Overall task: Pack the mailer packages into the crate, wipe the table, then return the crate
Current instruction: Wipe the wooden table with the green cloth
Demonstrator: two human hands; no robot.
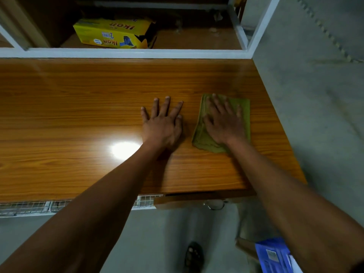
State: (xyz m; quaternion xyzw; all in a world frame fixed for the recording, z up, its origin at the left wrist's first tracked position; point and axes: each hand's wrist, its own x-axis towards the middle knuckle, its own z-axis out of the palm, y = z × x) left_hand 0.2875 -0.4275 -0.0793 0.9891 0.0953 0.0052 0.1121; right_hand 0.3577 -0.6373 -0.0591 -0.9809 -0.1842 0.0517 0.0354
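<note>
Green cloth (204,138) pressed flat on the wooden table (78,115).
It is covered by the right hand (224,123), fingers straight; beside it the left hand (162,123) is laid flat, gripping nothing; what may be blue mailers (273,257) are seen below the table.

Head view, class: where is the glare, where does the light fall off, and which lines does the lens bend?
Head view: white glare on the table beside the left forearm; the shelf around the yellow box lies in dim shadow; the white rail bows from wide-angle distortion; the right hand on the green cloth looks slightly soft.
</note>
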